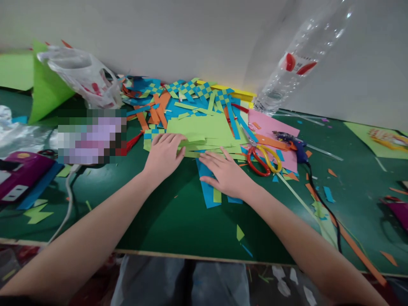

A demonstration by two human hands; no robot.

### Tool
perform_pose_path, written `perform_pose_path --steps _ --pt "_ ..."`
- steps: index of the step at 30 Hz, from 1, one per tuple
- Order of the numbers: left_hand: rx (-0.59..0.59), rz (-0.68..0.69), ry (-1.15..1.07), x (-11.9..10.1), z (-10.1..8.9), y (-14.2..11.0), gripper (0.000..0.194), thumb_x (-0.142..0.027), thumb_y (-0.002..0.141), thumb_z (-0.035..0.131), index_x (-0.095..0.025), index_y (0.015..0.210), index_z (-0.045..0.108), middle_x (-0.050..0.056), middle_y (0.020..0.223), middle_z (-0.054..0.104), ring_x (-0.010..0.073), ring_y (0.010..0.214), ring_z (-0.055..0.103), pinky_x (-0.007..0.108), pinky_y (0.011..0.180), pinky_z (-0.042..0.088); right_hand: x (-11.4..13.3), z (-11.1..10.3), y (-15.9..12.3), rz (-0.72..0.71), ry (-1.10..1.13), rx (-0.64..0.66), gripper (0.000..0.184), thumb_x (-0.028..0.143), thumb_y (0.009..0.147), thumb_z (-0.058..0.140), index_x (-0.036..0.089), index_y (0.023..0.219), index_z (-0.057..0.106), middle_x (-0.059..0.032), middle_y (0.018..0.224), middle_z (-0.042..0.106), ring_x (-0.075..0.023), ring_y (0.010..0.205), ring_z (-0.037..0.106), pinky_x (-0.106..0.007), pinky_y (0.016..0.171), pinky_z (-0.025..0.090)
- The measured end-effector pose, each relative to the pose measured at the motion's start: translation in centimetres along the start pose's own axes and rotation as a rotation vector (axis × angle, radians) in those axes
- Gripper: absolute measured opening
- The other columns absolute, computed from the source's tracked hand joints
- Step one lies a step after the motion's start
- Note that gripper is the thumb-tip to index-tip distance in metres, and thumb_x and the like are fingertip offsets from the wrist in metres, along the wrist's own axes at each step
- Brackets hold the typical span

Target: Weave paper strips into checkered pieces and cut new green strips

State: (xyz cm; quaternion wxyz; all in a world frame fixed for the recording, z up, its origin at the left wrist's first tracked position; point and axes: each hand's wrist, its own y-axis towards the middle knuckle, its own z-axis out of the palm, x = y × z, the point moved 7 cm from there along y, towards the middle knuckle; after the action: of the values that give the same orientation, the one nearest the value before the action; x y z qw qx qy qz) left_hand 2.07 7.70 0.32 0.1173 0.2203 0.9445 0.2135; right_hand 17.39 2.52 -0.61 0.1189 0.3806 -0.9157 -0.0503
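Note:
My left hand [165, 153] rests at the left end of a pile of light green paper [204, 127], beside a blue-and-green woven paper piece [150, 138]. Its fingers are bent over the paper edge, with the thumb apart. My right hand [225, 172] lies palm down with fingers spread, its fingertips at the pile's front edge. Beneath it, blue paper [205, 193] and a green strip [217, 196] stick out. Scissors [263, 157] with one red and one yellow handle lie to the right of the pile.
A glue gun [296, 146] and pink paper [274, 123] lie right, near a plastic bottle [296, 63]. Woven pieces [191, 90] and orange strips [164, 104] are heaped behind. A plastic bag [86, 78], blurred-out phone [92, 136] with cable and purple device [24, 172] are left.

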Motion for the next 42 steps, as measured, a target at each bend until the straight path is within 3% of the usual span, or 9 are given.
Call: perform_pose_path --steps 5,9,13,21,25,30,36,40,42 --pt "0.079 -0.011 -0.003 0.2 0.7 -0.1 0.03 -0.026 0.095 0.046 -0.016 0.121 0.059 0.01 0.118 0.067 0.0279 0.114 0.058 0.043 0.105 0.034 1.8 -0.8 -1.7 -0.18 -0.013 -0.063 0.05 0.047 0.1 0.039 0.013 0.132 0.056 -0.0099 0.133 0.064 -0.0258 0.131 0.05 -0.057 0.122 0.01" --pt "0.079 -0.034 -0.014 0.5 0.7 0.0 0.03 -0.027 0.095 0.049 -0.018 0.12 0.06 0.01 0.116 0.068 0.0281 0.112 0.058 0.045 0.106 0.033 2.6 -1.9 -2.4 -0.288 0.077 -0.125 0.036 0.043 0.098 0.046 0.017 0.116 0.064 -0.0049 0.111 0.074 -0.0217 0.116 0.06 -0.052 0.119 0.021" --pt "0.059 -0.028 -0.056 0.7 0.6 0.0 0.026 -0.025 0.092 0.055 -0.019 0.116 0.061 0.007 0.105 0.071 0.0267 0.106 0.061 0.045 0.104 0.034 0.8 -2.9 -2.7 -0.168 0.085 -0.243 0.03 0.039 0.099 0.044 0.021 0.108 0.066 -0.0046 0.1 0.075 -0.0194 0.104 0.064 -0.048 0.113 0.033" --pt "0.103 0.116 -0.174 -1.3 0.2 -0.2 0.019 -0.032 0.091 0.057 -0.021 0.102 0.067 0.005 0.102 0.073 0.0242 0.099 0.065 0.048 0.106 0.033 -4.2 -3.0 -3.3 0.125 -0.003 -0.309 0.028 0.037 0.099 0.042 0.025 0.112 0.064 -0.0046 0.107 0.074 -0.0218 0.107 0.064 -0.05 0.113 0.031" --pt "0.205 0.255 -0.257 -3.2 0.0 -0.5 0.02 -0.034 0.092 0.056 -0.022 0.102 0.069 0.005 0.103 0.073 0.0216 0.101 0.065 0.046 0.107 0.034 -4.7 -2.7 -3.3 0.174 -0.027 -0.301 0.028 0.036 0.099 0.041 0.024 0.117 0.06 -0.0054 0.117 0.071 -0.0228 0.113 0.063 -0.052 0.115 0.026" --pt "0.269 0.412 -0.387 -5.0 -0.2 -1.2 0.023 -0.034 0.094 0.053 -0.021 0.107 0.067 0.005 0.113 0.072 0.0189 0.111 0.063 0.043 0.114 0.032 -4.9 -2.2 -3.3 0.224 -0.122 -0.298 0.028 0.029 0.096 0.044 0.019 0.115 0.062 -0.0095 0.112 0.073 -0.0263 0.108 0.065 -0.056 0.114 0.028" --pt "0.205 0.439 -0.451 -5.5 -0.9 -1.3 0.021 -0.033 0.096 0.051 -0.022 0.102 0.068 0.001 0.091 0.075 0.0156 0.085 0.069 0.037 0.1 0.047 -5.8 -2.0 -3.6 0.276 -0.209 -0.316 0.026 0.025 0.094 0.046 0.018 0.113 0.063 -0.0104 0.106 0.074 -0.0283 0.103 0.067 -0.057 0.11 0.033" --pt "0.2 0.433 -0.5 -5.7 -1.3 -1.3 0.021 -0.03 0.096 0.051 -0.021 0.098 0.069 0.003 0.092 0.074 0.0151 0.083 0.069 0.029 0.08 0.053 -5.8 -2.2 -3.7 0.272 -0.179 -0.329 0.021 0.024 0.094 0.05 0.02 0.108 0.065 -0.0084 0.101 0.075 -0.027 0.096 0.069 -0.055 0.111 0.033" --pt "0.211 0.419 -0.493 -5.7 -1.2 -1.2 0.023 -0.03 0.096 0.049 -0.021 0.1 0.07 0.005 0.099 0.074 0.0158 0.089 0.069 0.029 0.08 0.054 -5.7 -2.3 -3.6 0.267 -0.157 -0.325 0.02 0.022 0.093 0.051 0.021 0.107 0.065 -0.0073 0.1 0.076 -0.0265 0.095 0.069 -0.054 0.11 0.033"
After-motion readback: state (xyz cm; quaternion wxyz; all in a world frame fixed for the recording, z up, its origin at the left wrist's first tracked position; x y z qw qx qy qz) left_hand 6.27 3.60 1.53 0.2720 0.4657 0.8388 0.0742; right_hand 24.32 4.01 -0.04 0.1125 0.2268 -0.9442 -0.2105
